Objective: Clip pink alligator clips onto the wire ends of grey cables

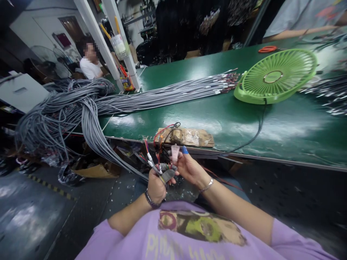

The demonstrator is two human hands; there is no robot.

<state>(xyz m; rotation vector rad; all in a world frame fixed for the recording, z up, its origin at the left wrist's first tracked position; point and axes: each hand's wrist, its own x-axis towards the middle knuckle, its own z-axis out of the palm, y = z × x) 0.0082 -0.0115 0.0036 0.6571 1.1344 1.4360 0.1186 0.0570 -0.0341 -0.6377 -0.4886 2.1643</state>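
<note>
My left hand is closed around the end of a grey cable bundle in front of my body. Thin coloured wires and white sleeves fan out above its fingers. A grey covering lies across the thumb side of this hand. Close beside the wires is my right hand, with thumb and forefinger pointing up and slightly apart. Blue wrapping covers one fingertip, and a pale pink piece shows at another finger. Whether its lower fingers touch a wire is hidden.
A wooden block with wires sits at the edge of the green table. Long grey cables lie across it from a heap at left. A green fan and orange-handled tool are farther right. Two people are beyond.
</note>
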